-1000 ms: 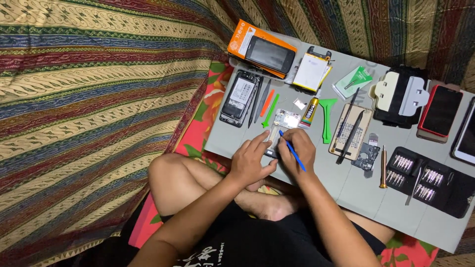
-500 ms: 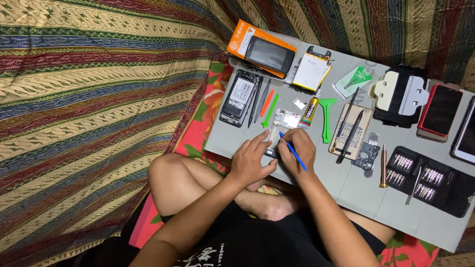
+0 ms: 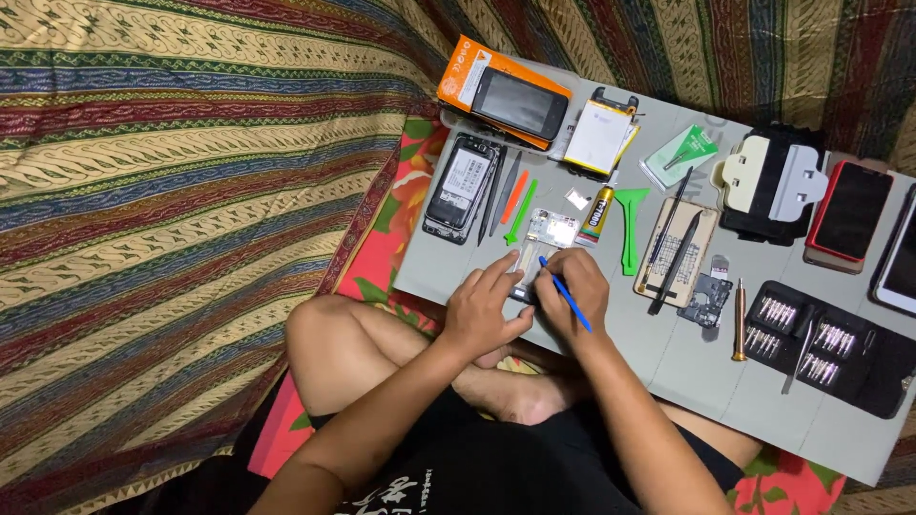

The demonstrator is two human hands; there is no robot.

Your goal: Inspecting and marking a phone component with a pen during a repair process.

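— Gripping what, right hand [image 3: 572, 291]?
— Pinching a blue tool [image 3: 567, 296], tip meeting the small opened phone [image 3: 544, 238] on the grey mat [image 3: 687, 358].
— Left hand [image 3: 485, 310]?
— Pressing flat, fingers spread, steadying that phone.

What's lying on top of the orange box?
A black phone with a dark screen lies slanted on the orange box, covering most of its lid. Only the box's left end and lower edge show, so whatever is inside the box is hidden.
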